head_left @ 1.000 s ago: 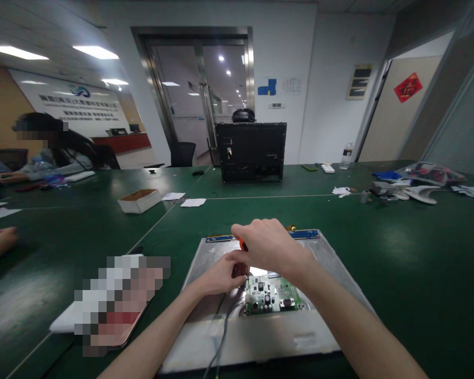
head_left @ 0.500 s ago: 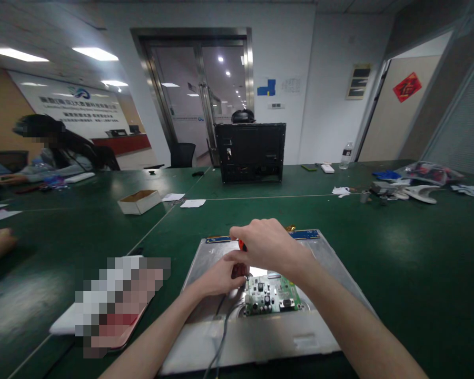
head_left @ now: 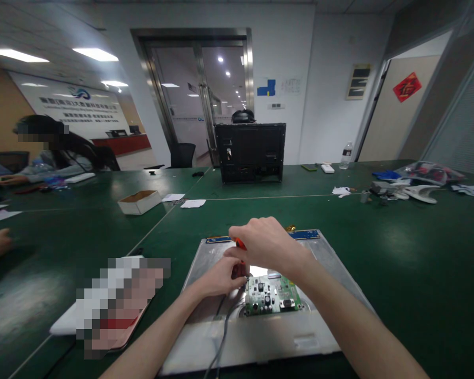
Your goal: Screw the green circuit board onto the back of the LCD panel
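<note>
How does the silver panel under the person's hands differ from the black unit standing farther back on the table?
The silver metal panel lies flat on the green table; the black unit stands upright. The silver panel is bright bare metal with a small green circuit board on it; the black unit is dark, and no such board shows. Both hands work at the silver panel, the right hand with an orange-handled screwdriver, the left hand beside it; nobody touches the black unit. Both are flat rectangular housings.

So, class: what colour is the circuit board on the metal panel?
Green, with small dark and silver parts: the circuit board shows best in the head view, below the right hand.
</note>
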`<control>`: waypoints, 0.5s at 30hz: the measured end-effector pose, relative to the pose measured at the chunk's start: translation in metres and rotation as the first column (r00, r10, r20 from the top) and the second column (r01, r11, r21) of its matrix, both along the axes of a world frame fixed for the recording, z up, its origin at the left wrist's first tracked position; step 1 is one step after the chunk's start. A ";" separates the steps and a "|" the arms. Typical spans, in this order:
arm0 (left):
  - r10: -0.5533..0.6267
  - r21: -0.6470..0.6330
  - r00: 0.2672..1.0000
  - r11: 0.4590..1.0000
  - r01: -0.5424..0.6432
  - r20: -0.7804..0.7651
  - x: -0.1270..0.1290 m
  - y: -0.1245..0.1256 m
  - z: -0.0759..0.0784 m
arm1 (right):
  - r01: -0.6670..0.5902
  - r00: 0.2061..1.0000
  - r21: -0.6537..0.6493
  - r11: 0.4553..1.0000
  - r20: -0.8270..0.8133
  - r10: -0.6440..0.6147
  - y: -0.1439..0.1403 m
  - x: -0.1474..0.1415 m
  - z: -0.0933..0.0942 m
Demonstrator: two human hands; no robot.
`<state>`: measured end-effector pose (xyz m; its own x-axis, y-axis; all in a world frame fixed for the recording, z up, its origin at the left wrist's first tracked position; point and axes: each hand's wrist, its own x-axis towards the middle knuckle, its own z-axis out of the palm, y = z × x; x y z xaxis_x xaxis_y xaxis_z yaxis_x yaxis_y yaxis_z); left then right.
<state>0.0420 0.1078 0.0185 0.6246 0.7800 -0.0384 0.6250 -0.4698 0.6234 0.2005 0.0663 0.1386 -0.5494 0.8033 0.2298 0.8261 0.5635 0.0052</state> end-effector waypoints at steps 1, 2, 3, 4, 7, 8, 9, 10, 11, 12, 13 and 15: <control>-0.006 0.000 1.000 1.000 0.006 0.005 0.000 0.000 0.000 | 0.009 1.000 0.008 1.000 0.003 -0.009 0.001 0.000 0.000; -0.011 0.001 1.000 1.000 0.011 0.012 0.001 -0.001 0.000 | 0.014 1.000 0.020 1.000 0.004 -0.014 0.001 0.000 -0.001; -0.016 0.002 1.000 1.000 0.016 0.020 0.001 -0.001 0.001 | 0.014 1.000 0.033 0.999 0.003 -0.015 0.001 0.001 -0.001; -0.019 0.004 0.999 1.000 0.019 0.027 0.001 -0.001 0.001 | 0.012 1.000 0.046 0.999 0.000 -0.012 0.001 0.002 -0.002; -0.023 0.009 0.999 1.000 0.023 0.044 0.002 -0.003 0.002 | -0.001 1.000 0.069 0.998 -0.013 0.002 0.000 0.004 -0.003; -0.023 0.009 0.999 1.000 0.023 0.045 0.002 -0.003 0.002 | -0.001 1.000 0.070 0.998 -0.015 0.002 0.000 0.005 -0.003; -0.024 0.009 0.999 1.000 0.023 0.044 0.002 -0.003 0.002 | 0.004 1.000 0.065 0.998 -0.014 -0.003 0.001 0.005 -0.003; -0.025 0.008 0.999 1.000 0.025 0.043 0.002 -0.003 0.001 | 0.014 1.000 0.054 0.998 -0.012 -0.013 0.001 0.005 -0.003; -0.028 0.007 0.999 1.000 0.027 0.045 0.002 -0.003 0.001 | 0.025 1.000 0.041 0.999 -0.007 -0.024 0.002 0.004 -0.003; -0.032 0.007 0.998 0.999 0.032 0.049 0.001 -0.002 0.001 | 0.033 0.999 0.028 0.999 -0.001 -0.033 0.002 0.004 -0.002; -0.036 0.009 0.998 0.999 0.036 0.055 0.001 -0.002 0.000 | 0.040 0.999 0.017 0.999 0.006 -0.040 0.003 0.003 -0.002; -0.042 0.030 0.997 0.999 0.040 0.065 0.001 -0.002 -0.001 | 0.042 0.999 0.010 0.999 0.015 -0.042 0.004 0.002 -0.002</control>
<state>0.0427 0.1058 0.0171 0.6567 0.7537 0.0258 0.5629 -0.5126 0.6484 0.2027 0.0703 0.1370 -0.5184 0.8237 0.2296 0.8490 0.5279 0.0228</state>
